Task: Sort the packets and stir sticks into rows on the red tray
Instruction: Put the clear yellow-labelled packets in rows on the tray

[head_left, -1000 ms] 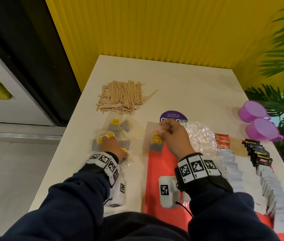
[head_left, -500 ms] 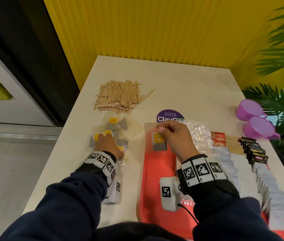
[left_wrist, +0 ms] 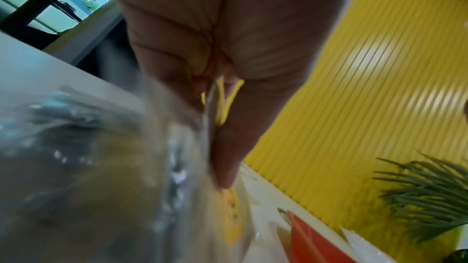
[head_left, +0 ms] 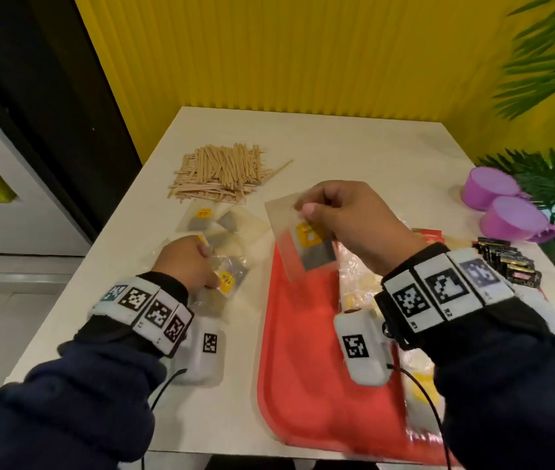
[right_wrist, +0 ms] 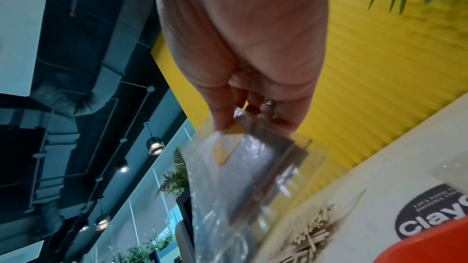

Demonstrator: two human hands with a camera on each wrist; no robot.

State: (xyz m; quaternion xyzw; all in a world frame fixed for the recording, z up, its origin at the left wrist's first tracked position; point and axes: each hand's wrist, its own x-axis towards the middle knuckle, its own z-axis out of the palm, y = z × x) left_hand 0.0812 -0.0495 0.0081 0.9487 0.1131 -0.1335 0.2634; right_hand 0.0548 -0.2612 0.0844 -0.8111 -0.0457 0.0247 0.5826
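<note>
The right hand [head_left: 354, 225] pinches a clear plastic packet with a yellow tag and a grey sachet inside [head_left: 306, 242] by its top edge, thumb against curled fingers, and holds it in the air above the far left corner of the flat red plastic tray [head_left: 303, 351]. In the right wrist view the same packet [right_wrist: 253, 167] hangs down from the fingertips [right_wrist: 222, 119].

The left hand [head_left: 184, 262] rests on a loose heap of the same clear yellow-tagged packets [head_left: 225, 266] on the white desk [head_left: 354, 144], just left of the tray. Its fingers are curled and pinch one of them; the left wrist view is blurred, but yellow tags show between the thumb and the fingers [left_wrist: 222, 95].

Beyond that heap, two more such packets [head_left: 218, 222] lie flat, and farther back sits a pile of pale wooden stir sticks [head_left: 222, 171], well apart from the tray.

On the right part of the tray, partly hidden behind the right wrist, lie crinkled clear packets with yellow contents [head_left: 357, 283]. Farther right are small red sachets [head_left: 428, 235] and a row of small black sachets [head_left: 506, 262]. Two purple plastic cups [head_left: 506, 212] stand upside down at the far right edge of the desk, next to green palm leaves [head_left: 554, 178]. A ribbed yellow wall [head_left: 286, 52] backs the desk.
</note>
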